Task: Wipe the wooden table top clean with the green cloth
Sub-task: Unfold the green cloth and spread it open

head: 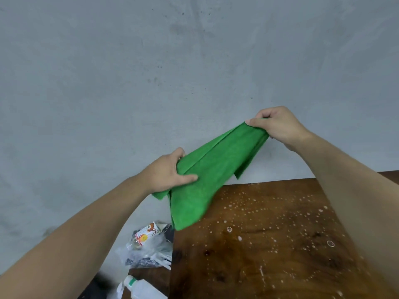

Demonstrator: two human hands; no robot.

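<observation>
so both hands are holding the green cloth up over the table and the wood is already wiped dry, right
Not quite. The head view shows the left hand and right hand holding the green cloth up, but the wooden table top is still speckled with white droplets, not dry.

wall: grey, stained, faced me | plastic bags: lay on floor below me | white bottle: lay nearer me

Matt, fuzzy green cloth, glossy dark wooden table top speckled with wet droplets, rough, stained grey plaster wall.
</observation>
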